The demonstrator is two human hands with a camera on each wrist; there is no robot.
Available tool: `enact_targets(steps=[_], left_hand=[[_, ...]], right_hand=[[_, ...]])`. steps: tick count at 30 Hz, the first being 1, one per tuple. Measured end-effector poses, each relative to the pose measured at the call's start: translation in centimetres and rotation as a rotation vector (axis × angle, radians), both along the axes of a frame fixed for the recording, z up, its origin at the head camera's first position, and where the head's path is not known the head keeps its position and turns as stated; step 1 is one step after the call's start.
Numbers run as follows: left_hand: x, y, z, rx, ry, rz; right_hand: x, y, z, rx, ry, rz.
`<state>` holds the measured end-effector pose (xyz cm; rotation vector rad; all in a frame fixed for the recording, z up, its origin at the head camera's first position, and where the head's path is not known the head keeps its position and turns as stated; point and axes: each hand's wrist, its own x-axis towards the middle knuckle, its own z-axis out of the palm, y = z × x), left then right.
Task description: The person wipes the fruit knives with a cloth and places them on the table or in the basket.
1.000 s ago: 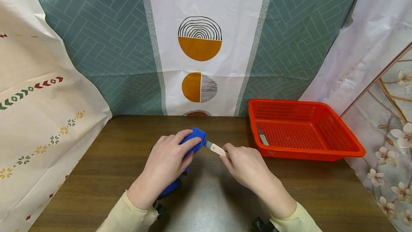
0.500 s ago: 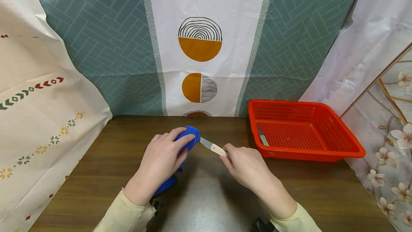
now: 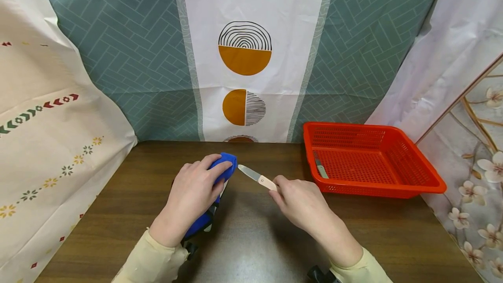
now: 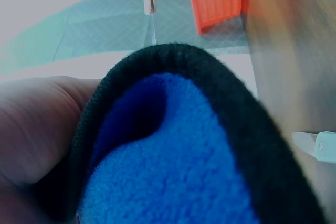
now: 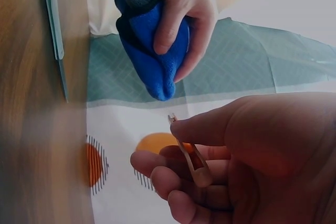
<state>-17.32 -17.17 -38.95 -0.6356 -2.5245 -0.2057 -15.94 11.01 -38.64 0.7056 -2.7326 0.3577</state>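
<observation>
My left hand (image 3: 194, 193) grips a bunched blue cloth (image 3: 227, 163) with dark edging. In the left wrist view a fold of this cloth (image 4: 173, 171) fills the foreground. A folding knife (image 3: 267, 182) with a cream handle is held by that handle in my right hand (image 3: 300, 200). Its bare blade (image 3: 249, 172) points left at the cloth, a small gap between them. Lying on the table below the left hand is a second folding knife (image 5: 54, 24) with a pale green handle, its blade out; the head view mostly hides it.
A red perforated basket (image 3: 373, 189) stands at the back right of the brown table (image 3: 251, 248). Inside it, near the left wall, lies another pale-handled knife (image 3: 322, 170). Patterned cloths (image 3: 118, 56) hang behind and at both sides.
My left hand has moved left with the cloth, sliding it off the blade, which was partly covered before. The right hand and its knife have stayed nearly still.
</observation>
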Motion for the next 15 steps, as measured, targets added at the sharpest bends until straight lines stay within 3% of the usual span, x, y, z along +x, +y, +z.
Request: enact_targets(steps=[15], left_hand=[[0.26, -0.20, 0.42, 0.022, -0.007, 0.036]], right_hand=[[-0.21, 0.06, -0.08, -0.045, 0.013, -0.017]])
